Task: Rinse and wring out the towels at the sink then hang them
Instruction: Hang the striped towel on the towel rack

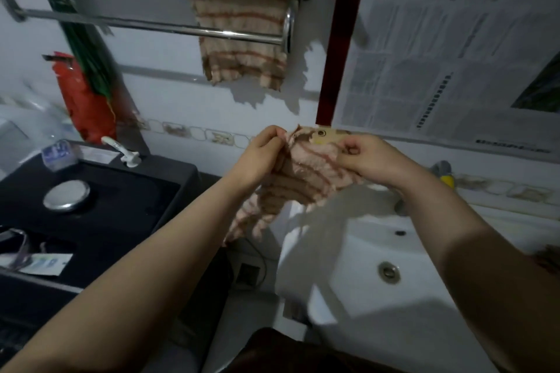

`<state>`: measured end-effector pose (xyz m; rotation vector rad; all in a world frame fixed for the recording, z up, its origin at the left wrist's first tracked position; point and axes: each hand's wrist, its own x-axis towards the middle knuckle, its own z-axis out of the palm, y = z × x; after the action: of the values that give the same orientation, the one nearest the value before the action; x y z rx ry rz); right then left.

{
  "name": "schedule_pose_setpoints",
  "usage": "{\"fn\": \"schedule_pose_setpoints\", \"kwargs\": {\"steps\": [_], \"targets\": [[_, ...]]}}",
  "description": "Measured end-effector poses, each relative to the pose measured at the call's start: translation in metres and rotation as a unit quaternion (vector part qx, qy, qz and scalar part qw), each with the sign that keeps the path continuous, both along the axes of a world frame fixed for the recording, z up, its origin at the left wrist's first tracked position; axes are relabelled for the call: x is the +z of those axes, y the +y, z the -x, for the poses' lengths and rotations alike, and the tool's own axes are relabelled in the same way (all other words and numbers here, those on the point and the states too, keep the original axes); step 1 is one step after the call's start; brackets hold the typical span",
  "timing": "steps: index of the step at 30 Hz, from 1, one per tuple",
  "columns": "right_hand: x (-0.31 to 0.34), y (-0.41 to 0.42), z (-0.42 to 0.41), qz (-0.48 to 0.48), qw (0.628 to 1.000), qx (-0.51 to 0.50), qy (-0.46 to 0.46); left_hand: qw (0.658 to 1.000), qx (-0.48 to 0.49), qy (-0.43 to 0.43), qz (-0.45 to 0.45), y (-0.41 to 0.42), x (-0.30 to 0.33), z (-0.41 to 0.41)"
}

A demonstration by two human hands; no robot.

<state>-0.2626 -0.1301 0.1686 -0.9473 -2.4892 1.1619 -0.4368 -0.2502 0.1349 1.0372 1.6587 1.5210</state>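
A striped beige-and-pink towel [306, 179] hangs between my two hands, above the left edge of the white sink [357, 297]. My left hand [263, 154] pinches its upper left edge. My right hand [369, 157] pinches the upper right edge, beside a tan label with a hole. The towel's lower part droops down and to the left. A second striped towel [242, 33] hangs over the chrome towel rack [151, 26] on the wall above.
A black appliance [91, 206] with a round metal lid stands at left, with a small bottle, a white clip and papers on it. A red bag with green stalks [88, 94] hangs by the wall. Newspaper covers the right wall beside a dark red post [339, 39].
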Motion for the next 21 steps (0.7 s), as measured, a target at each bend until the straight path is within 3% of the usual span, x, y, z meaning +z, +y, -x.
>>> {"fn": "schedule_pose_setpoints", "kwargs": {"steps": [2,4,8,9,12,14,17,19,20,21], "targets": [[0.003,-0.009,0.015,0.064,0.995,-0.015,0.069,0.999,-0.032,-0.004,0.037,-0.006,0.000,0.013],[0.008,-0.023,0.031,0.071,0.992,-0.012,0.104,0.998,-0.036,0.044,0.042,-0.010,0.004,0.019],[0.019,-0.041,0.057,0.001,0.988,-0.020,0.151,0.981,0.148,0.119,-0.045,-0.015,0.011,0.046],[0.020,-0.041,0.059,-0.023,0.993,-0.016,0.118,0.972,0.186,0.131,-0.065,-0.019,0.012,0.055],[0.019,-0.040,0.062,-0.124,0.986,0.050,-0.101,0.945,0.243,0.204,-0.083,-0.027,0.008,0.074],[0.011,-0.038,0.065,-0.163,0.977,0.043,-0.127,0.947,0.236,0.198,-0.090,-0.029,0.007,0.079],[0.002,-0.045,0.069,-0.254,0.962,-0.081,0.054,0.934,0.274,0.164,-0.160,-0.036,0.009,0.079],[-0.005,-0.051,0.071,-0.307,0.934,-0.102,0.152,0.897,0.267,0.283,-0.211,-0.042,0.003,0.079],[-0.011,-0.052,0.072,-0.299,0.947,-0.072,0.095,0.899,0.207,0.339,-0.184,-0.043,-0.007,0.082],[-0.019,-0.052,0.074,-0.281,0.959,-0.015,-0.044,0.916,0.119,0.373,-0.092,-0.043,-0.018,0.084]]}}
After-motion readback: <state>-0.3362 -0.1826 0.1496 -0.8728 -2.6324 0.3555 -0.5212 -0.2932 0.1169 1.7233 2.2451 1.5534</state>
